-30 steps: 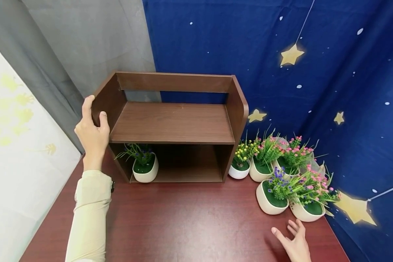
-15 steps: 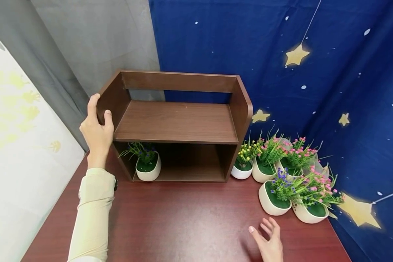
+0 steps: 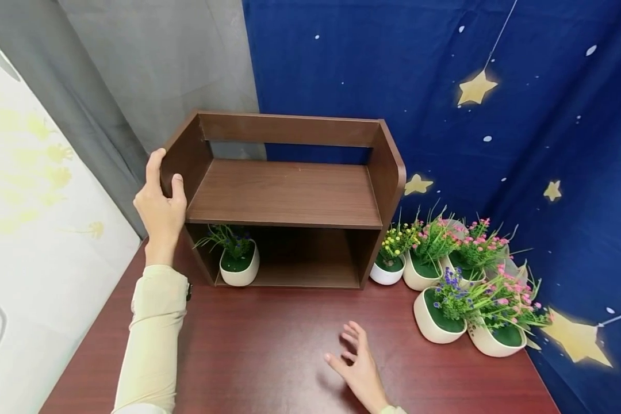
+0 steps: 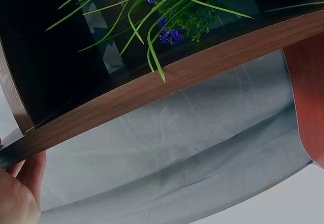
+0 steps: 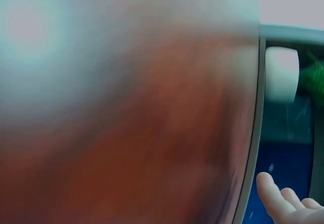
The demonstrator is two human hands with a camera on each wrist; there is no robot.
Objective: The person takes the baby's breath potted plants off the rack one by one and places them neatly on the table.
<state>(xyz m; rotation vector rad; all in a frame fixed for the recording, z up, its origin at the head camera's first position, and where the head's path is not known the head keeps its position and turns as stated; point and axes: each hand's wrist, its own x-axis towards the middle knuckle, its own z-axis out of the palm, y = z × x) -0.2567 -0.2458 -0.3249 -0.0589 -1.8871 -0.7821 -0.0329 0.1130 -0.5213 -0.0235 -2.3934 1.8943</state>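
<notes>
A dark brown two-tier wooden shelf (image 3: 290, 192) stands on the table. My left hand (image 3: 160, 210) grips the front edge of its left side panel, the thumb on the inner side. In the left wrist view, fingers of that left hand (image 4: 23, 191) show at the panel's edge. Within the lower compartment, at the left, sits a potted plant (image 3: 240, 271) with purple flowers and long green blades. My right hand (image 3: 361, 368) hovers over the table in front of the shelf, fingers spread and slightly bent, holding nothing. A white pot (image 5: 282, 74) shows in the right wrist view, otherwise much blurred.
Right of the shelf are several potted flowers: a yellow one (image 3: 387, 270), pink ones (image 3: 497, 339) and a purple-blue one (image 3: 440, 319). They stand close together on the reddish-brown table (image 3: 259, 351). Grey and blue star-patterned curtains (image 3: 331, 69) hang behind.
My right hand has moved left, from beside the flower pots at the right to in front of the shelf. The left hand keeps its hold on the shelf. The head view has shifted slightly.
</notes>
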